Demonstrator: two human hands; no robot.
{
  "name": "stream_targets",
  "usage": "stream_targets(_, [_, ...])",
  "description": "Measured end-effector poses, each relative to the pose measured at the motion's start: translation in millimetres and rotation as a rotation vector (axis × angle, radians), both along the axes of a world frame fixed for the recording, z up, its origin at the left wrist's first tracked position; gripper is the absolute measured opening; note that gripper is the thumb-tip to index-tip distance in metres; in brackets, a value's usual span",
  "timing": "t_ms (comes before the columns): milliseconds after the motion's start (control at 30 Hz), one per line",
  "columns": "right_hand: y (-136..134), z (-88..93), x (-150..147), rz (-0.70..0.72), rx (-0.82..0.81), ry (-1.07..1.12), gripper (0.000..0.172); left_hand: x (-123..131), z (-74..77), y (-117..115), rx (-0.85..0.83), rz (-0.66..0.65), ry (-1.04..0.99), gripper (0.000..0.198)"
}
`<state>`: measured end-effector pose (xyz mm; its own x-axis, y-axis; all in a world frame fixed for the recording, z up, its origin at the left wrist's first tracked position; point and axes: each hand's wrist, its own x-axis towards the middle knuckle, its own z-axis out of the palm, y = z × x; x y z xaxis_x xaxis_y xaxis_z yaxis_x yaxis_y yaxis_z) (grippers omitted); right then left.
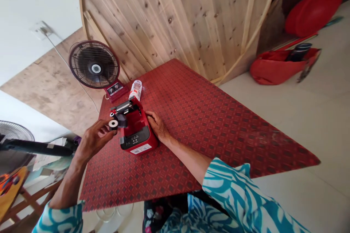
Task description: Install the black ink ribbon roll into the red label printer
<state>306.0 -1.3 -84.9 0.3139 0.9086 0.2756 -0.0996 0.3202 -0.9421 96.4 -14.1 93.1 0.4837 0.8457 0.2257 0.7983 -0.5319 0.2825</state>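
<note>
A red and black label printer (139, 147) stands on the table with its lid up, showing the red inside. Pinched in my left hand (94, 140) is a black ribbon roll (113, 125) with a white core, held at the printer's left side. A dark strip of ribbon (121, 121) stretches from the roll towards the open lid. My right hand (158, 126) grips the printer's right side; its fingertips are partly hidden. Behind the raised lid lies a clear plastic bottle (136, 89) with a red and white label.
The printer stands on a red patterned table (207, 127). A dark red fan (94, 65) is at its far left corner, near a wooden panel (175, 18). A red bag (276, 66) lies on the floor at right, beside a red basin (317, 7).
</note>
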Motion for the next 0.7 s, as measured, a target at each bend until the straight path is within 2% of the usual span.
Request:
stream_targets(100, [-1,-0.8,0,0.001,-0.018,0.018,0.032,-36,-5.7,0,-0.084,0.218,-0.123,0.043])
stream_targets(167, [-1,-1.3,0,0.007,-0.027,0.029,0.032,-56,-17.6,8,-0.154,0.343,-0.241,0.049])
stream_targets(233, [-2,-1.8,1,0.009,-0.037,0.035,0.033,-69,-32.2,19,-0.185,0.414,-0.387,0.051])
stream_targets(300, [-2,-2.1,1,0.012,-0.045,0.037,0.033,-76,-47.2,33,-0.184,0.437,-0.517,0.052])
stream_targets(400, [-3,-2.7,2,0.012,-0.057,0.027,0.034,-78,-71.0,54,-0.164,0.403,-0.627,0.051])
stream_targets(600, [-2,-7.2,3,0.007,-0.084,0.021,0.037,-81,-126.5,85,-0.234,0.392,-0.591,0.044])
stream_targets(700, [-2,-8.5,3,0.011,-0.088,0.023,0.038,-89,-135.6,87,-0.255,0.389,-0.589,0.054])
